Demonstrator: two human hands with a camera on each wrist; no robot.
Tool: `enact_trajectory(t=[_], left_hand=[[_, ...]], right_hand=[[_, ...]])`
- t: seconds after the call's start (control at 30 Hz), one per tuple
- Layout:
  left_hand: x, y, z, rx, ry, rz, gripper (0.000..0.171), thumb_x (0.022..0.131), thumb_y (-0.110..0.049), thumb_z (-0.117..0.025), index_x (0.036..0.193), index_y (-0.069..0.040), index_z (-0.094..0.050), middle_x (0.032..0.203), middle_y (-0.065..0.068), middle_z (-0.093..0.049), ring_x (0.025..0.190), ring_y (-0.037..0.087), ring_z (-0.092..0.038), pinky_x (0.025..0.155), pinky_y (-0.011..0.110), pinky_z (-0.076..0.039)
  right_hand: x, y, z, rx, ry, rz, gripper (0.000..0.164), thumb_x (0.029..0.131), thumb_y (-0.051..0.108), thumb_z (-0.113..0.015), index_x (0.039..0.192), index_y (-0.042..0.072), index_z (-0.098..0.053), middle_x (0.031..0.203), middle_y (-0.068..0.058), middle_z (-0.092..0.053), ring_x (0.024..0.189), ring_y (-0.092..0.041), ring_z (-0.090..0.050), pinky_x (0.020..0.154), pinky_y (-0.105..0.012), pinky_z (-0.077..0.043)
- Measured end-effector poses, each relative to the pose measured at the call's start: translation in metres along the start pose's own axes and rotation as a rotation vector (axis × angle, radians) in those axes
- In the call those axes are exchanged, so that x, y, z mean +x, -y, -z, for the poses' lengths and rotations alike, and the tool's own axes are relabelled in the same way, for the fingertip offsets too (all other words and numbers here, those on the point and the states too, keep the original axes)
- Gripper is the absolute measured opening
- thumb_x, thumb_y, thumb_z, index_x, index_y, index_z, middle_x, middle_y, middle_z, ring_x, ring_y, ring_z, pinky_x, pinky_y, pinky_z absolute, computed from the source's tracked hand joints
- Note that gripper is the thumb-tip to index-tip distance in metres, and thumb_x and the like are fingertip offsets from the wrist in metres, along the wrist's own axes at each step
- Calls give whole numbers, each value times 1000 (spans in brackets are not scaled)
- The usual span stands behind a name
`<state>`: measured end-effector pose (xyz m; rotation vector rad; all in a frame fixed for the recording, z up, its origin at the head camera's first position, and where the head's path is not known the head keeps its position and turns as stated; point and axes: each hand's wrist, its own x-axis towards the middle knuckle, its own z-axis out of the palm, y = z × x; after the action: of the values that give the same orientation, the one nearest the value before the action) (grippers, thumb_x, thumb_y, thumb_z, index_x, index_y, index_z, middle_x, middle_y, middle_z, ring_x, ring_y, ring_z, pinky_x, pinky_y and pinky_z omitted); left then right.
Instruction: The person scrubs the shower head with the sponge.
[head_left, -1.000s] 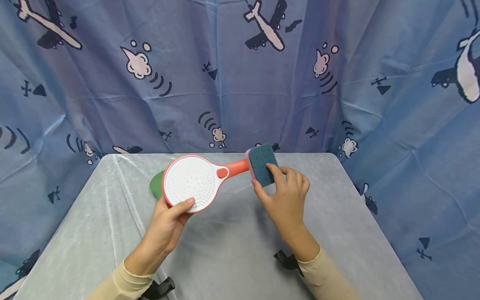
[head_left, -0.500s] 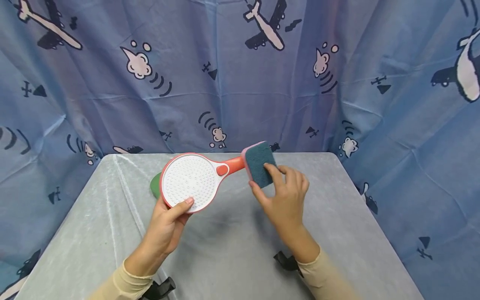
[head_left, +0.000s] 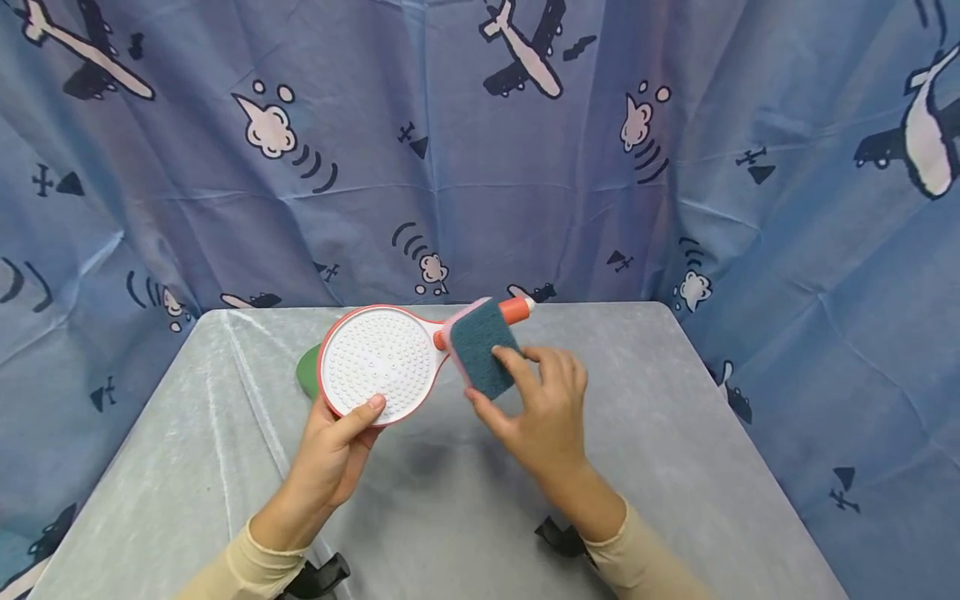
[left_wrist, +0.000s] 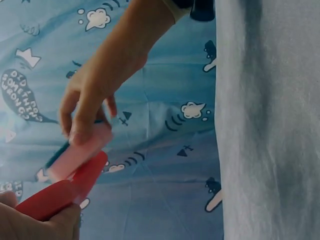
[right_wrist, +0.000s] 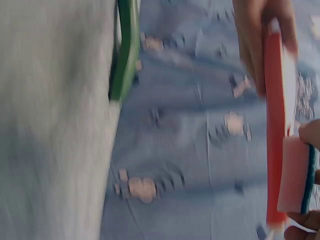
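My left hand (head_left: 326,458) grips the round head of a red-and-white shower head (head_left: 378,362), thumb on the nubbed white face. Its red handle points right, with a white tip. In my right hand (head_left: 543,408) a pink sponge with a dark green scouring side (head_left: 483,350) is pinched between thumb and fingers. The sponge lies across the handle, pink side against it, hiding its middle. The left wrist view shows the pink side (left_wrist: 82,155) over the red handle (left_wrist: 92,172). In the right wrist view the sponge (right_wrist: 295,175) sits along the handle (right_wrist: 275,125).
A green object (head_left: 307,371) stands behind the shower head, mostly hidden in the head view; its curved edge (right_wrist: 127,55) shows in the right wrist view. A grey cloth covers the table (head_left: 675,433). A blue patterned curtain (head_left: 480,183) hangs around the back and sides.
My right hand has slid the sponge left along the handle, from its end toward the round head, uncovering the white tip. The left hand stays nearly still.
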<state>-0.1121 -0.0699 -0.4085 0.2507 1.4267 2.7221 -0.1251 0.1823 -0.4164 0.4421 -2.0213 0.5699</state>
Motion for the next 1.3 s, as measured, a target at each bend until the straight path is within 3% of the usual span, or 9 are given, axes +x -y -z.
enact_trajectory(t=[0.17, 0.33, 0.5, 0.67, 0.77, 0.9, 1.03, 1.13, 1.3], left_hand=[[0, -2, 2, -26, 16, -39, 63, 95, 15, -51, 148, -13, -33, 128, 2, -60, 109, 14, -67, 92, 28, -59], [4, -7, 5, -57, 27, -85, 57, 95, 16, -49, 144, -10, -38, 125, 3, -61, 107, 15, -68, 93, 30, -59], [8, -15, 10, 30, -51, -101, 45, 96, 15, -53, 136, -5, -47, 118, 3, -65, 103, 14, -69, 92, 28, -59], [13, -26, 15, 306, -128, -66, 54, 87, 16, -68, 134, -6, -53, 115, 1, -68, 102, 12, -68, 88, 24, -59], [15, -31, 19, 443, -100, -59, 66, 80, 17, -74, 138, -8, -54, 119, -1, -68, 108, 14, -66, 88, 25, -59], [15, -30, 21, 497, -40, -96, 60, 81, 14, -77, 135, -6, -59, 121, 0, -68, 112, 17, -67, 89, 30, -60], [15, -25, 19, 500, -43, -169, 49, 83, 9, -79, 127, -5, -66, 121, 1, -68, 111, 18, -68, 88, 32, -61], [13, -24, 17, 526, -77, -267, 47, 80, 9, -82, 124, -3, -69, 119, 2, -70, 110, 17, -68, 89, 29, -60], [7, -25, 14, 575, -126, -441, 47, 75, 12, -84, 120, 1, -71, 114, 5, -74, 104, 17, -69, 89, 25, -58]], right_hand=[[14, -33, 16, 17, -14, -256, 54, 83, 40, -83, 126, 11, -68, 109, -16, -65, 104, -36, -55, 96, -56, -35], [23, -49, 27, 379, 101, -497, 47, 91, 24, -79, 134, 13, -63, 119, -12, -67, 112, -24, -56, 102, -51, -37], [24, -54, 31, 653, 164, -614, 41, 97, 13, -69, 136, 12, -59, 118, -10, -65, 108, -22, -59, 97, -34, -48], [25, -53, 32, 749, 171, -663, 39, 99, 11, -65, 137, 11, -58, 117, -9, -64, 104, -24, -61, 88, -25, -54], [25, -51, 31, 772, 161, -674, 39, 99, 12, -65, 137, 11, -58, 117, -10, -63, 103, -24, -60, 88, -25, -54], [24, -52, 31, 794, 148, -683, 38, 99, 12, -63, 136, 10, -58, 117, -11, -62, 101, -24, -59, 89, -25, -53], [23, -54, 30, 792, 145, -688, 37, 99, 12, -63, 135, 11, -59, 116, -11, -63, 101, -25, -59, 89, -27, -54], [23, -53, 30, 730, 136, -660, 38, 98, 12, -65, 135, 11, -60, 116, -10, -65, 104, -24, -59, 93, -30, -50], [22, -43, 27, 433, 82, -505, 44, 90, 22, -78, 131, 12, -65, 118, -10, -67, 110, -22, -56, 99, -44, -40]])
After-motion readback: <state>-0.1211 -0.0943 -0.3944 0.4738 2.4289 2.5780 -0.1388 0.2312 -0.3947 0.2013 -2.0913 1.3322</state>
